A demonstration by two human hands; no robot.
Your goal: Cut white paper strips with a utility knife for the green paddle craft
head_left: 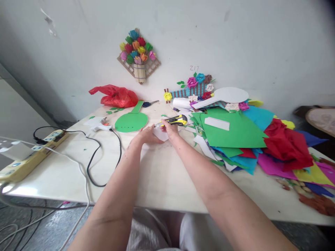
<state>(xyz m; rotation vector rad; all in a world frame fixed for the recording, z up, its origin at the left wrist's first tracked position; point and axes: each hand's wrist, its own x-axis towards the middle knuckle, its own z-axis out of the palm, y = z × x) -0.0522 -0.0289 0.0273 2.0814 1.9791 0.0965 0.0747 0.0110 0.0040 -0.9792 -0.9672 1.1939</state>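
So it's a white table [162, 181] pushed up against a plain white wall [261, 42], with a paper-flower plaque [138, 55] hanging top centre. The right side is buried under a pile of coloured paper [235, 132]. On the left are a power strip [34, 153], a glue gun [98, 124] and a red bag [115, 96].

Dead centre, the left hand [145, 136] lies flat, fingers spread, on a white paper piece [161, 134]. The right hand [170, 131] grips a yellow-black utility knife [175, 120] just above it. The knife's long axis runs roughly left-right across the frame, with the tip pointing left and slightly down.
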